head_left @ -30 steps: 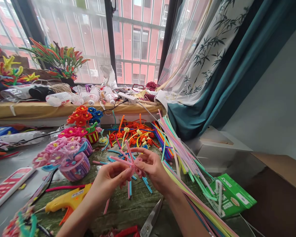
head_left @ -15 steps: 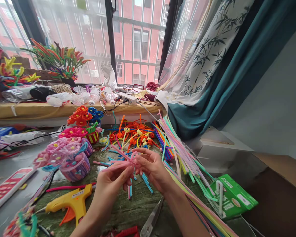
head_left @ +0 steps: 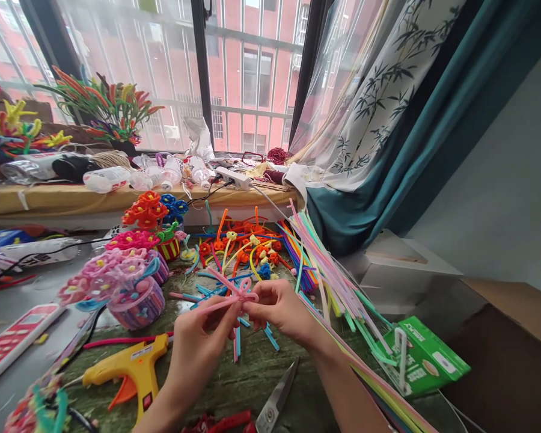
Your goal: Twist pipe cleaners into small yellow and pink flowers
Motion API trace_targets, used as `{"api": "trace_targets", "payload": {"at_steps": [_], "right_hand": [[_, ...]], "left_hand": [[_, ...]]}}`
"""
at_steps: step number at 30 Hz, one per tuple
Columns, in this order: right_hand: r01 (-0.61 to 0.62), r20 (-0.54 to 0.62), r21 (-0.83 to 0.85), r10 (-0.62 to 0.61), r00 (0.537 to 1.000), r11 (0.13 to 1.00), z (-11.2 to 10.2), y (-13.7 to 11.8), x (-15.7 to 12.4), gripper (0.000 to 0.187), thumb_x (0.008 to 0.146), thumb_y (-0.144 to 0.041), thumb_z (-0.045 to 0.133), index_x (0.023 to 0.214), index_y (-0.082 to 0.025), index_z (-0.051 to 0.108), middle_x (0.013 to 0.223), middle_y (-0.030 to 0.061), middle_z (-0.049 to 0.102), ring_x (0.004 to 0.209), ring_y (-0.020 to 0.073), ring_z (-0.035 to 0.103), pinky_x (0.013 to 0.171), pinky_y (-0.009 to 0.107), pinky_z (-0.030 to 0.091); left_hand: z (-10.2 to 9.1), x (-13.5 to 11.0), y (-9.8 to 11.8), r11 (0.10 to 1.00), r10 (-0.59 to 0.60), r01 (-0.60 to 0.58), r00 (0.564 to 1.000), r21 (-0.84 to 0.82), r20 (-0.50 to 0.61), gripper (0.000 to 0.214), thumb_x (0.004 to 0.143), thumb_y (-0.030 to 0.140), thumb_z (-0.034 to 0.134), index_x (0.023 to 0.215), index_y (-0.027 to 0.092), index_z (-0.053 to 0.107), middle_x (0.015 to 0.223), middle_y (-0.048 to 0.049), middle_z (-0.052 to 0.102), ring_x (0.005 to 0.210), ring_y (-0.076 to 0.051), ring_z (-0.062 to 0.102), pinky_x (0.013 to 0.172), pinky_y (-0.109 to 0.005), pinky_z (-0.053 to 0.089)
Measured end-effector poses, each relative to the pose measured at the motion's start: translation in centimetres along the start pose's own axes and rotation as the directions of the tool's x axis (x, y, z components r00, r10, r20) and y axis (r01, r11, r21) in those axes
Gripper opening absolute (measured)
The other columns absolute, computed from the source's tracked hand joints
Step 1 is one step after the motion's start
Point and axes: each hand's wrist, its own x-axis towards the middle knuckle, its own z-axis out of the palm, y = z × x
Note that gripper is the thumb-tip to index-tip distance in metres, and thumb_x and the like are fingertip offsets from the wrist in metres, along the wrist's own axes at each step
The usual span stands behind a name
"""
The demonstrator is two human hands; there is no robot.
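Pink pipe cleaners (head_left: 228, 290), bent into small loops at one end with straight ends sticking out to the left, are held up over the middle of the table. My left hand (head_left: 207, 331) pinches them at the base of the loops. From the other side my right hand (head_left: 279, 310) grips a loop between thumb and fingers. Below the hands lie short cut blue and pink pipe cleaner pieces (head_left: 270, 337). Scissors (head_left: 277, 400) with red handles rest between my forearms, blades pointing away. A yellow glue gun (head_left: 128, 367) lies left of my left wrist.
Pink pipe-cleaner flowers in a striped pot (head_left: 137, 304) stand at left, near a red and white tray-like object (head_left: 18, 343). Orange pipe-cleaner flowers (head_left: 243, 237) lie behind my hands. Long pastel pipe cleaners (head_left: 329, 258) and a green box (head_left: 433, 358) are at right.
My right hand's fingers have closed in more tightly on the pink loops, which have turned and now show more openly. My left hand keeps its pinch.
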Motion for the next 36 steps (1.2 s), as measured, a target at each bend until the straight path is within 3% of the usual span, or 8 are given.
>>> {"api": "trace_targets", "payload": {"at_steps": [3,12,19,23,27,32,36], "right_hand": [[0.008,0.024,-0.010,-0.008,1.000,1.000,-0.1,-0.1,-0.1,0.038,0.068,-0.048,0.077,0.071,-0.012,0.063,0.055,-0.0030,0.057,0.047,0.0087,0.053,0.045,0.020,0.040],[0.059,0.086,0.072,-0.065,0.994,0.996,0.0,0.0,-0.2,0.034,0.073,-0.045,0.074,0.079,-0.012,0.065,0.060,-0.0028,0.057,0.049,0.0083,0.052,0.047,0.020,0.038],[0.052,0.165,0.087,-0.066,0.984,0.995,-0.4,-0.4,-0.4,0.033,0.077,-0.045,0.071,0.081,-0.013,0.063,0.065,-0.0019,0.058,0.053,0.0085,0.053,0.049,0.020,0.038],[0.007,0.214,0.138,-0.037,0.976,0.990,0.0,-0.2,-0.3,0.034,0.075,-0.046,0.073,0.082,-0.013,0.064,0.067,-0.0017,0.059,0.056,0.0091,0.054,0.055,0.021,0.043],[0.000,0.137,0.179,-0.025,0.990,0.984,1.0,-0.1,-0.2,0.035,0.067,-0.042,0.080,0.083,-0.014,0.066,0.070,-0.0018,0.059,0.060,0.0099,0.055,0.058,0.022,0.046],[0.047,0.072,0.164,-0.060,0.996,0.985,1.1,0.0,-0.1,0.036,0.067,-0.045,0.079,0.076,-0.012,0.068,0.067,0.0008,0.063,0.057,0.0114,0.058,0.056,0.024,0.047],[0.081,0.042,0.163,-0.089,0.995,0.983,0.9,0.0,-0.1,0.039,0.066,-0.048,0.079,0.074,-0.012,0.068,0.063,-0.0003,0.061,0.054,0.0104,0.056,0.053,0.023,0.045]], "left_hand": [[0.1,-0.1,0.5,0.997,0.044,-0.042,0.999,0.067,-0.024,0.015,0.076,0.030,0.069,0.083,0.020,0.078,0.054,0.0027,0.061,0.043,-0.010,0.053,0.040,-0.016,0.040],[-0.2,-0.2,0.2,0.999,0.013,-0.014,1.000,-0.035,-0.028,0.015,0.076,0.031,0.069,0.082,0.019,0.076,0.054,0.0028,0.061,0.041,-0.010,0.050,0.037,-0.017,0.038],[-0.3,-0.1,0.8,0.985,0.059,-0.088,0.980,-0.150,-0.191,0.014,0.073,0.028,0.074,0.082,0.020,0.067,0.076,0.0009,0.069,0.061,-0.013,0.063,0.055,-0.018,0.050],[-0.5,-0.2,0.8,0.987,0.118,-0.130,0.986,-0.099,-0.118,0.012,0.076,0.032,0.070,0.074,0.020,0.069,0.078,-0.0021,0.069,0.053,-0.012,0.058,0.046,-0.020,0.045],[-0.6,-0.2,0.6,0.992,0.094,-0.105,0.987,-0.076,-0.133,0.008,0.076,0.029,0.069,0.075,0.021,0.069,0.071,-0.0004,0.065,0.049,-0.011,0.052,0.042,-0.019,0.041],[-0.7,0.1,0.5,0.993,0.102,-0.108,0.987,-0.037,-0.122,0.008,0.075,0.027,0.070,0.073,0.020,0.069,0.069,0.0003,0.065,0.056,-0.013,0.056,0.049,-0.020,0.045],[-0.6,0.4,-0.1,0.999,0.016,-0.016,1.000,-0.034,0.018,0.017,0.075,0.035,0.071,0.077,0.018,0.073,0.064,0.0005,0.066,0.052,-0.013,0.056,0.048,-0.020,0.044]]}}
